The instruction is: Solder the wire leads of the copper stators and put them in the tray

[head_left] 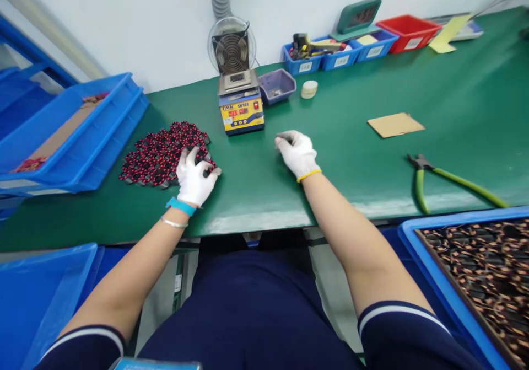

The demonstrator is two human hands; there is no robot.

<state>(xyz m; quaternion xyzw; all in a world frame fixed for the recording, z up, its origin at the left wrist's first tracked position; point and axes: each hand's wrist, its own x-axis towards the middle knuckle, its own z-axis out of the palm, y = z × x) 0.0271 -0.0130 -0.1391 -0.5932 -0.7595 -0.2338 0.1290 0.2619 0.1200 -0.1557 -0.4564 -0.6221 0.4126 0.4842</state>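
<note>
My left hand [195, 179], in a white glove with a blue wristband, is at the near right edge of a pile of small red-and-black wound coils [155, 155]. Its thumb and fingers close around one coil [207, 171] at that edge. To the right, my right hand [298, 152], also gloved, is over the green mat with its fingertips pinched together. Whatever it may hold is too small or hidden to make out. Beyond and between the hands stands a yellow-and-blue solder pot [242, 113] with a lit red display.
Blue trays [99, 133] stand at the left. Behind are a purple bin [283, 86], a round white tin [309, 89], blue bins [303, 66] and a red bin [409, 31]. Cardboard [395, 125] and green-handled cutters [420, 163] lie right, near a tray of copper coils [417, 229].
</note>
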